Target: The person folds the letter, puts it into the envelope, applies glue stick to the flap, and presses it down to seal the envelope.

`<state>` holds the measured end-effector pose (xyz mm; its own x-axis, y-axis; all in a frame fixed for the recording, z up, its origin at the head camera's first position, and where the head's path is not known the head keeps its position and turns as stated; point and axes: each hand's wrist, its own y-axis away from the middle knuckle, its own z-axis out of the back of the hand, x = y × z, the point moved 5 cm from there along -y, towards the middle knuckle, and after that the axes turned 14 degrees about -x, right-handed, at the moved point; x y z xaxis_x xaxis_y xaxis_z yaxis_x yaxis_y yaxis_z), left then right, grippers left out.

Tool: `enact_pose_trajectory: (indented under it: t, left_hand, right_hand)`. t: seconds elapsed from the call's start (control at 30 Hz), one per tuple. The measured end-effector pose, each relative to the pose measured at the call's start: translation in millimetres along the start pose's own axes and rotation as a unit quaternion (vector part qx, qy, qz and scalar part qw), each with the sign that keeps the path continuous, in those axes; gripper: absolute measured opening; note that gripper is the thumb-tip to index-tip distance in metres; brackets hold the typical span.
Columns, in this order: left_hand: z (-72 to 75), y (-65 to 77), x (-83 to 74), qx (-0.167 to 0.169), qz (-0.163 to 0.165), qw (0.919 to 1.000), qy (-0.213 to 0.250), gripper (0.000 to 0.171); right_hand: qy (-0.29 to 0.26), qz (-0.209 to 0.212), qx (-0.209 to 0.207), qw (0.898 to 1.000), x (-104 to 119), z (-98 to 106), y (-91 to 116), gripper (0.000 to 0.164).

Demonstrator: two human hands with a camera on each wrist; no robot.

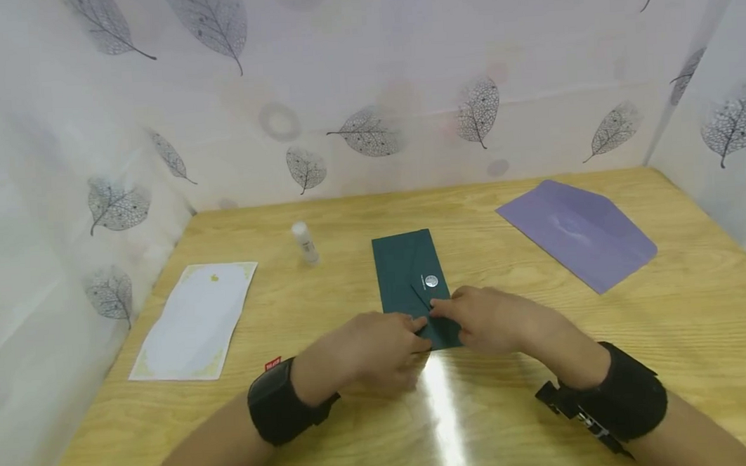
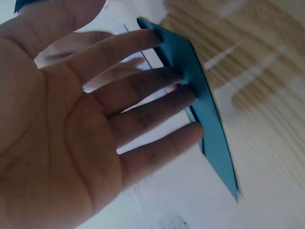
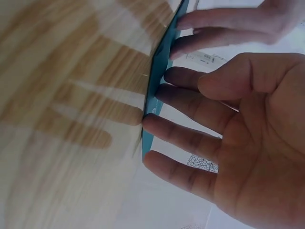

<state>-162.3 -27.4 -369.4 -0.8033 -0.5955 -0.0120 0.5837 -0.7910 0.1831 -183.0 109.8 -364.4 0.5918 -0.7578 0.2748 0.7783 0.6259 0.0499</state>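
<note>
A dark green envelope (image 1: 406, 263) with a round silver sticker (image 1: 431, 281) lies on the table in front of me in the head view. My left hand (image 1: 382, 348) touches its near left part with extended fingers. From the right, my right hand (image 1: 491, 318) rests its fingertips on the same envelope, just below the sticker. In the left wrist view the fingers of the left hand (image 2: 95, 114) are spread and straight against the green paper (image 2: 205, 100). The right wrist view has the right hand (image 3: 238, 129) with nearly straight fingers at the envelope's edge (image 3: 155, 86).
A white sheet with gold corner ornaments (image 1: 194, 320) lies at the left. Behind it stands a small white glue stick-like tube (image 1: 305, 243). A purple envelope (image 1: 578, 233) with its flap spread lies at the back right of the wooden table (image 1: 680, 301). Leaf-patterned cloth (image 1: 402, 62) surrounds the table.
</note>
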Motion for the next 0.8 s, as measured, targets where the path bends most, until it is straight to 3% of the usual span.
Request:
enact_pose_trajectory:
  t: [0.2,0.43,0.57,0.8]
  left_hand:
    - [1.2,-7.5,26.0,-0.045,0.049,0.9978,0.005,0.063]
    - [-7.2,-7.6,43.0,-0.020,0.068,0.9973,0.019,0.076]
    - [-8.6,-6.5,42.6,-0.009,0.057,0.9982,0.017,0.077]
    - [-6.4,-6.0,26.0,0.010,0.030,0.9995,0.003,0.078]
  right_hand:
    - [0.010,-0.009,0.018,1.000,1,-3,1,0.053]
    - [0.006,-0.005,0.039,0.999,7,0,-1,0.050]
    - [-0.004,-0.011,0.034,0.999,5,2,-3,0.051]
    - [-0.018,-0.039,0.045,0.998,-6,-3,-2,0.061]
